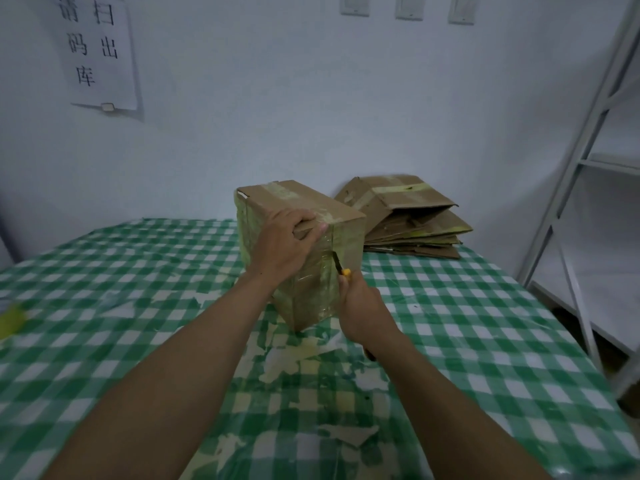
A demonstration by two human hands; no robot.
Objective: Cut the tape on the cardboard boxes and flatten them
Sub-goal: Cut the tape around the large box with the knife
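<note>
A taped cardboard box point(304, 202) stands upright in the middle of the table, wrapped with clear and yellowish tape. My left hand point(284, 244) grips its near top edge, fingers curled over the rim. My right hand point(360, 303) holds a yellow-handled utility knife point(341, 266) with the blade against the taped vertical seam on the box's near face. A stack of flattened cardboard boxes point(412, 220) lies behind and to the right.
The table wears a green-and-white checked cloth point(485, 341), worn and peeling near the front centre. A white metal shelf rack point(588, 140) stands at the right. A paper notice point(98, 53) hangs on the wall at the left.
</note>
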